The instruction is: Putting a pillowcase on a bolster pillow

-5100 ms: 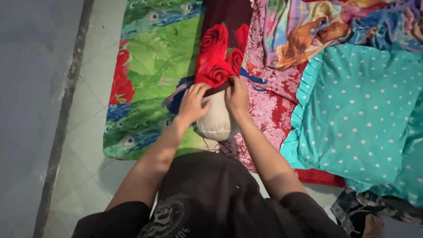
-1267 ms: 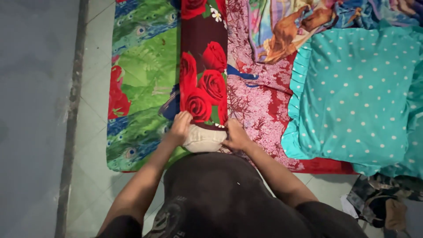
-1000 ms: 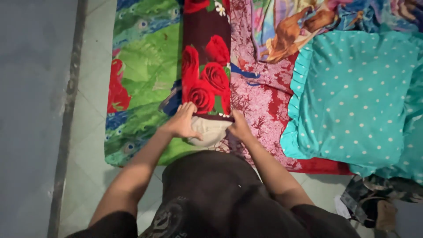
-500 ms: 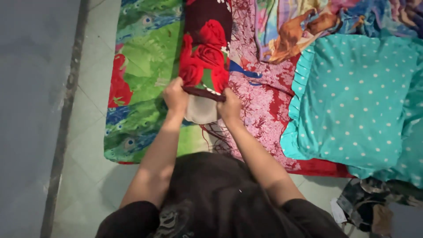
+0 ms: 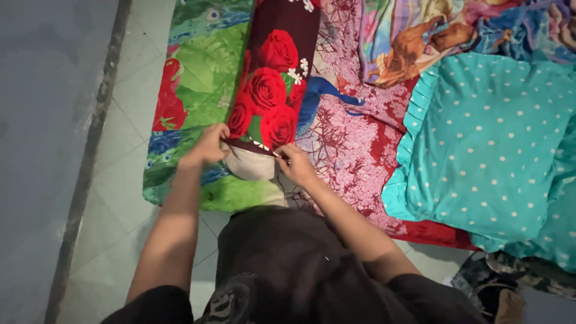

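Gripping one rose-print cover [image 5: 270, 78] hem with my left hand [image 5: 208, 146] and right hand [image 5: 294, 167], fingers pinched shut, over one cream bolster [image 5: 249, 166] on the mattress [image 5: 198, 78]; one teal dotted pillow [image 5: 498, 138] beside.

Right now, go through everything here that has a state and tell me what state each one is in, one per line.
Bolster: cream end bare, the rest inside the cover.
Rose-print cover: pulled most of the way on, open edge near the bolster's end.
Left hand: pinching the cover's edge.
Right hand: pinching the cover's edge.
Teal dotted pillow: lying flat, cased.
Peacock-print mattress: flat on the tiled floor.
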